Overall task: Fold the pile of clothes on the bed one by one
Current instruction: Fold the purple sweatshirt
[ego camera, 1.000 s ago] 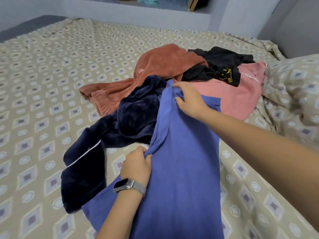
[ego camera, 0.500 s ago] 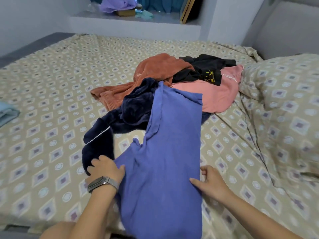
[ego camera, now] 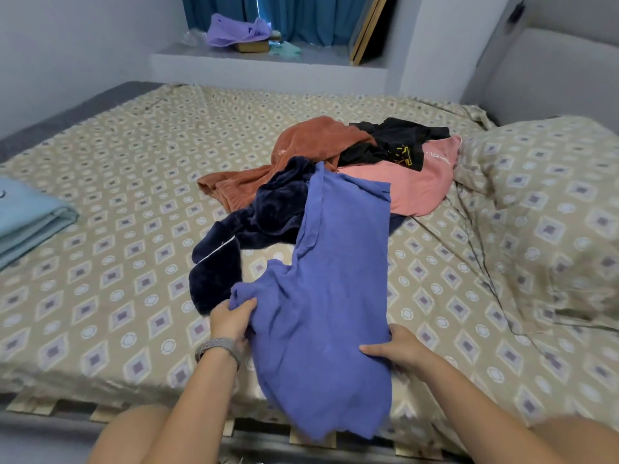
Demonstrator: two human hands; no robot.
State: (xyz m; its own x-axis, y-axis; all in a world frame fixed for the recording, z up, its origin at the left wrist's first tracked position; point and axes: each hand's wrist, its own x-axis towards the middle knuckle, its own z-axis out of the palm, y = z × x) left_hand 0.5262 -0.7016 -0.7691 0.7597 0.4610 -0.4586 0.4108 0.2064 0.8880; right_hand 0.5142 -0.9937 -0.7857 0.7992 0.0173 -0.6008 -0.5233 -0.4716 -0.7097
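A blue-violet garment (ego camera: pixel 338 283) lies lengthwise on the patterned bed (ego camera: pixel 117 202), its near end hanging over the bed's front edge. My left hand (ego camera: pixel 231 319), a watch on its wrist, grips the garment's left edge. My right hand (ego camera: pixel 398 346) holds its right edge, thumb on top of the cloth. Behind it is the pile: a dark navy fleece piece (ego camera: pixel 268 216), a rust-orange garment (ego camera: pixel 301 145), a black one with a yellow print (ego camera: pixel 392 142) and a pink one (ego camera: pixel 415 182).
A folded light-blue cloth (ego camera: pixel 26 216) lies at the bed's left edge. A pillow (ego camera: pixel 549 202) in the same pattern fills the right side. A ledge (ego camera: pixel 268 58) behind the bed holds a purple cloth (ego camera: pixel 234 31) and a leaning frame. The bed's slats show at the front.
My right hand left the garment's far end and came to its near right edge. My left hand slid down to the near left edge. The view pulled back from the bed.
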